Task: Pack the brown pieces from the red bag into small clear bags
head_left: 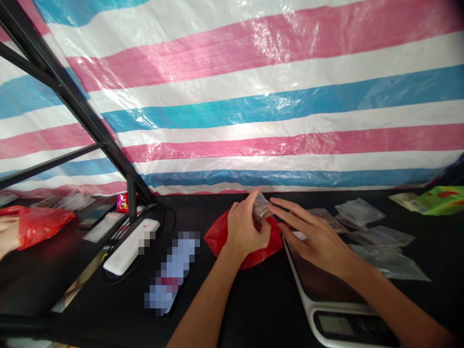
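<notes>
My left hand [246, 227] is closed round a small clear plastic bag [260, 205] with brownish contents that I cannot make out. Under that hand lies a red plastic bag [217, 238] on the black table. My right hand [315, 232] reaches in from the right with its fingers stretched toward the mouth of the clear bag; no object shows in it. Its palm and wrist are above a kitchen-type digital scale [322, 280] with a dark plate and a display at the front.
Several clear zip bags [384, 256] lie right of the scale, with a green packet [440, 200] beyond. To the left are a blurred-out phone [174, 270], a white power bank [132, 246] and cables. Another person's hand [9, 234] is at a red bag [45, 224] past the black frame [119, 162].
</notes>
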A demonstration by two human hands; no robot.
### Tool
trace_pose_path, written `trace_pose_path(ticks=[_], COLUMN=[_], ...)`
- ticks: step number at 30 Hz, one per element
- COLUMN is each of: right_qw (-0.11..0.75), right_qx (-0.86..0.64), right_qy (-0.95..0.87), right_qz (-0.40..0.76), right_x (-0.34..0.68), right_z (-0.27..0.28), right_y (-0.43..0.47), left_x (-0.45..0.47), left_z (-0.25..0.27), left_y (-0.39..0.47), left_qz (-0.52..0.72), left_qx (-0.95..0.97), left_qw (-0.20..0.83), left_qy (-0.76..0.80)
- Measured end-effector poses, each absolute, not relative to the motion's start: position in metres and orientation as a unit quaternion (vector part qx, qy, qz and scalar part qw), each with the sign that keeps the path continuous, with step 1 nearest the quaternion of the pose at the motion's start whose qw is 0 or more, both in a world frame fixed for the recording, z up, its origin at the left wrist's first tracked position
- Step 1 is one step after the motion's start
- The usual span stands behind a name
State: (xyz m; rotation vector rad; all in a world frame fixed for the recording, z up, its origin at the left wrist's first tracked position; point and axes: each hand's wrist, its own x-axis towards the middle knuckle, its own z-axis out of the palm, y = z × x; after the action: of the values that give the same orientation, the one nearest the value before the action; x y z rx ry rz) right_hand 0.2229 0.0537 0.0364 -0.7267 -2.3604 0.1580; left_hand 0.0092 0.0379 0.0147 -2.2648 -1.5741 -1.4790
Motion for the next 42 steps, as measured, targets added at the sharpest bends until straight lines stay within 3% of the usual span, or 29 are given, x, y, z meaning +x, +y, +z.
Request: trace_pose_path(ticks=[26,42], right_qw=[0.286,0.312], right_qx=[-0.273,-0.271], right_qy=[-0.918,-0.911], right_qz=[0.017,0.007], right_x=[0.225,0.225], right_z=[0.026,0.027], right_y=[0.057,0.058], left_x=[0.003,0.002], left_z=[0.010,0.007], left_y=[0.043,0.046], left_qz=[-0.469,-0.475], left_qx=[-0.767,-0.771], left_qw=[0.011,0.082], left_qy=[-0.438,-0.416])
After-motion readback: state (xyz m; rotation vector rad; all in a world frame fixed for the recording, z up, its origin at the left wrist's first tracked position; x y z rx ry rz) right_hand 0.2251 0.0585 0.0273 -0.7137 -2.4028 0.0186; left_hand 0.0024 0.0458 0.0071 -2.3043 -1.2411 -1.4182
